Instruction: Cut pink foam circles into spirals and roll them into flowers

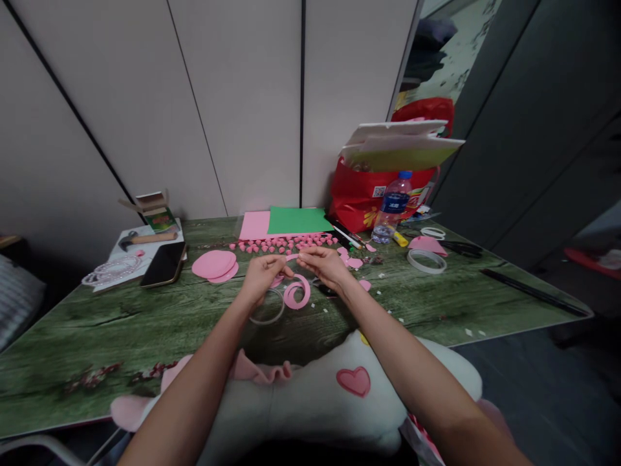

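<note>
A pink paper spiral hangs in loose curls just below my hands, over the middle of the green wood-patterned table. My left hand pinches one part of its strip between thumb and fingers. Close beside it, my right hand pinches the strip's upper end, with a short pink stretch between the two hands. A clear tape roll is below my left hand, partly hidden by it. Behind my hands lie many small pink rolled roses. Pink paper circles rest to the left.
At the left are a phone, a hammer, a bead string and a small box. Pink and green sheets lie at the back. A red bag, bottle, tape roll and scissors are right.
</note>
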Demonstrator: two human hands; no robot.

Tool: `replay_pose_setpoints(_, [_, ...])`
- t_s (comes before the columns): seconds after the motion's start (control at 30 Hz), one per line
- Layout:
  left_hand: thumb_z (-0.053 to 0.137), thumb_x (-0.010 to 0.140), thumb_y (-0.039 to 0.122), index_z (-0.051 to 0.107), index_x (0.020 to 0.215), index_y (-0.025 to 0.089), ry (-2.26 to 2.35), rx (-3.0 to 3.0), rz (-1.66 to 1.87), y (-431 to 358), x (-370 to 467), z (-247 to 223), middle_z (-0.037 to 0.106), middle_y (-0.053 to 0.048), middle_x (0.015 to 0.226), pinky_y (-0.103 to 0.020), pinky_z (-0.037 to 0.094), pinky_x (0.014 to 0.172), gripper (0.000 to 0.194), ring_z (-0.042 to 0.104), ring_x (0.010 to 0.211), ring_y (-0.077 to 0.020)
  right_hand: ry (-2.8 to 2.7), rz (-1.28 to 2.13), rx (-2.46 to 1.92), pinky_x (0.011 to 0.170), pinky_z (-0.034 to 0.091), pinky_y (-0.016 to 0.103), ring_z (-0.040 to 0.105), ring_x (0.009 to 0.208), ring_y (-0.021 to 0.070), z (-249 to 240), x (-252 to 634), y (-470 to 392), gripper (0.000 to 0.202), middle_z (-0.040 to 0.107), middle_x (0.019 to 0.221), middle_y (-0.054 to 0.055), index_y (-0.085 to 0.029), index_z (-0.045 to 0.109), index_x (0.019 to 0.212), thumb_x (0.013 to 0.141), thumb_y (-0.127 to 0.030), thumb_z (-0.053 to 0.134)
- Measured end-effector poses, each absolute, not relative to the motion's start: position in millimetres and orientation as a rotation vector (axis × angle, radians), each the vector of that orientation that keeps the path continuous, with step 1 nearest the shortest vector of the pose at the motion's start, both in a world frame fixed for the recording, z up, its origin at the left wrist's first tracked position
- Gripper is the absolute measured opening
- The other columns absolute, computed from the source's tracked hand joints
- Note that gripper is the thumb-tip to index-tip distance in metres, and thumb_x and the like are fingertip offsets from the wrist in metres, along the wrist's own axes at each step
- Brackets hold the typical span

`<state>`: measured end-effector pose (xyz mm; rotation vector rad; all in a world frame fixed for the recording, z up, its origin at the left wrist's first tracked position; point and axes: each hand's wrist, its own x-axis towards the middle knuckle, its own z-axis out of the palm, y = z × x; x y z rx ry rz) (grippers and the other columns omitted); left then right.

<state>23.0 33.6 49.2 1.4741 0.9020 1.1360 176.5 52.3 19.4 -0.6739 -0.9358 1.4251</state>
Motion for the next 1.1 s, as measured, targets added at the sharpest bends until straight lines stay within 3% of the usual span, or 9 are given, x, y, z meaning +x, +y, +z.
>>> replay_pose_setpoints(0.13, [0.056, 0.067, 0.030, 0.061, 0.063, 0.012, 0.922, 1.457, 1.147, 35.0, 22.8, 48.0, 0.062, -0.003, 0.055, -0.024, 0.042, 0.059, 0.019, 0.054, 0.052, -0.0118, -0.938, 1.425, -0.652, 0.076, 0.049, 0.024, 0.061, 0.065, 0.0102, 20.0, 176.3, 52.2, 0.020, 0.066, 0.066, 0.000, -0.015, 0.065, 0.064, 0.047, -0.020, 0.075])
replay_pose_setpoints(0.37, [0.057, 0.066, 0.031, 0.061, 0.062, 0.013, 0.928, 1.447, 1.156, 34.5, 22.8, 48.3, 0.062, -0.003, 0.056, -0.024, 0.042, 0.058, 0.020, 0.054, 0.051, -0.0116, -0.966, 1.448, -0.678, 0.076, 0.049, 0.024, 0.062, 0.066, 0.0111, 20.2, 177.9, 51.9, 0.021, 0.067, 0.069, 0.002, -0.014, 0.066, 0.067, 0.048, -0.018, 0.074])
replay_pose_setpoints(1.1, [0.056, 0.067, 0.030, 0.061, 0.061, 0.012, 0.912, 1.466, 1.127, 32.5, 23.5, 50.6, 0.062, -0.003, 0.056, -0.024, 0.042, 0.058, 0.019, 0.054, 0.052, -0.0118, -0.925, 1.414, -0.743, 0.061, 0.049, 0.021, 0.058, 0.054, 0.0078, 24.4, 177.1, 49.8, 0.023, 0.064, 0.059, -0.001, -0.015, 0.064, 0.062, 0.043, -0.020, 0.076])
